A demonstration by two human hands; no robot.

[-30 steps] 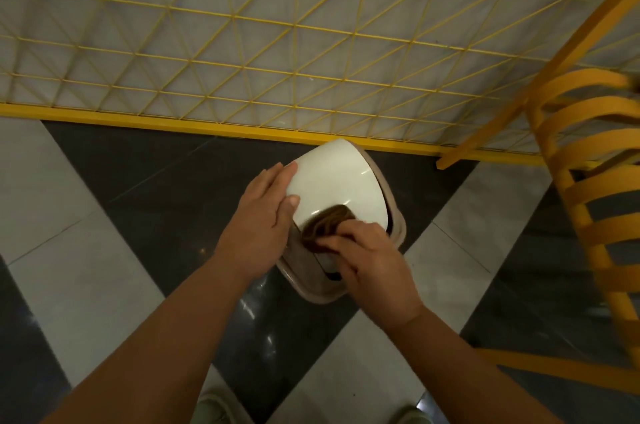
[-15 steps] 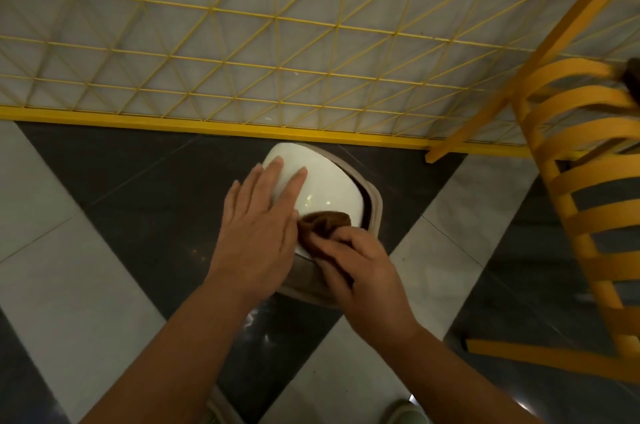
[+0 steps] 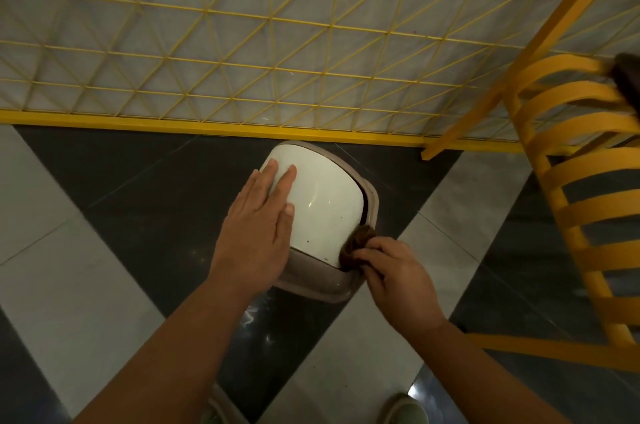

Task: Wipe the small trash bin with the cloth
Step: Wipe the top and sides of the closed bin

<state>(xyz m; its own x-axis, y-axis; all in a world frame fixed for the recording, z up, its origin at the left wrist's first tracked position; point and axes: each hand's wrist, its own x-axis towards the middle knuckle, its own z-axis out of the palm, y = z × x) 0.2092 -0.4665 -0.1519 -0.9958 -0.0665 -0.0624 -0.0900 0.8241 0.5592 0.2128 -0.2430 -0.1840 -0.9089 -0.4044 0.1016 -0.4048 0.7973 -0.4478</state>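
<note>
Cloth (image 3: 358, 245) half hidden under right hand (image 3: 398, 279)

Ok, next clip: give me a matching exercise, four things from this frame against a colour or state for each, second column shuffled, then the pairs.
Column one:
1. left hand
2. right hand
3. swing lid of the trash bin
4. chair

Column two:
A. yellow, slatted, right of the bin
B. flat, fingers straight, resting on the lid
C. pinching a brown cloth at the lid's near right corner
D. glossy white, speckled with small dark spots

Pairs: 1-B, 2-C, 3-D, 4-A
</note>
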